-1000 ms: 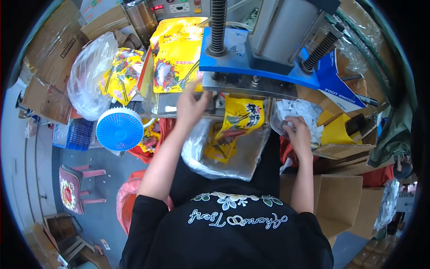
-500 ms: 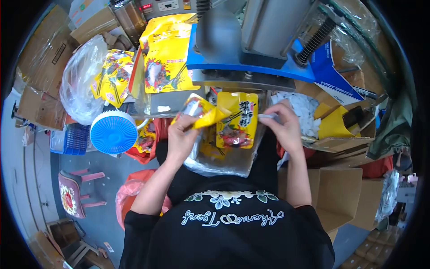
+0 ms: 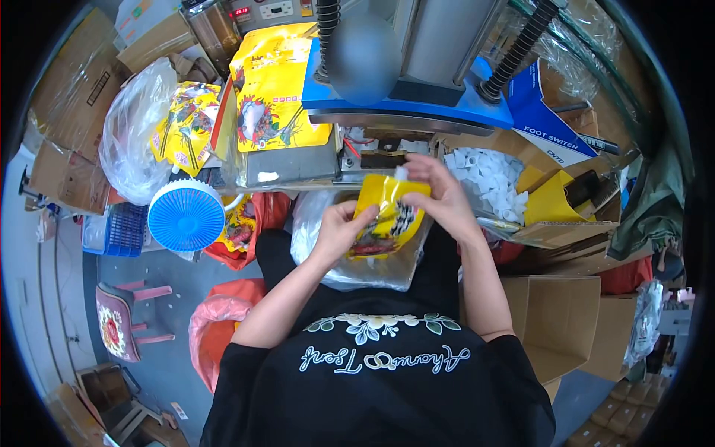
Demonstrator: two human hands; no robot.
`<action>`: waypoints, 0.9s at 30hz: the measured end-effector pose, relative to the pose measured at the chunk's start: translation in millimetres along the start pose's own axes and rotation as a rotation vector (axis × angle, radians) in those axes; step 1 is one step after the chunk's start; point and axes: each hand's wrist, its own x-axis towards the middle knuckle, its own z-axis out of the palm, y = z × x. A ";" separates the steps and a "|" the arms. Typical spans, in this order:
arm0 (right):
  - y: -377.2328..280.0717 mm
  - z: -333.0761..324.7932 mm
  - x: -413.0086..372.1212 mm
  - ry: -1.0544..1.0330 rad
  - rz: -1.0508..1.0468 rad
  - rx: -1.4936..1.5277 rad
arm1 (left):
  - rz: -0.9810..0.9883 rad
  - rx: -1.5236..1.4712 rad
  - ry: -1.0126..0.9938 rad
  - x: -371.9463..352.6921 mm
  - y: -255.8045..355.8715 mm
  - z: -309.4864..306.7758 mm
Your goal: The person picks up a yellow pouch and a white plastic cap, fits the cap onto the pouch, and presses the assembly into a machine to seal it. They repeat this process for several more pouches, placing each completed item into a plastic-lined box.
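Note:
A yellow printed pouch (image 3: 380,231) is held between both hands over a plastic-lined box (image 3: 406,277) at my lap. My left hand (image 3: 341,232) pinches the pouch's left side, thumb on its front. My right hand (image 3: 441,200) grips the upper right corner, with the thumb across the front and the fingers behind. A small white piece (image 3: 401,173) sits at the pouch's top edge, beside the right fingers. Just beyond is the metal bed (image 3: 387,145) of a press, below its blue plate (image 3: 417,104).
Loose white pieces (image 3: 484,179) are piled right of the press, near a foot switch box (image 3: 555,127). Large yellow pouches (image 3: 279,89) lie left of it. A blue fan (image 3: 186,216) stands at the left, and an open carton (image 3: 558,320) is at my right side.
My left hand has let go of a folded pouch and now holds the one that lay over the box. My right hand has moved left onto its top. More of the press bed shows.

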 end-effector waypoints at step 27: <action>-3.2 -42.3 -14.7 0.289 0.010 -0.464 | 0.595 0.964 0.497 -4.9 57.6 -84.5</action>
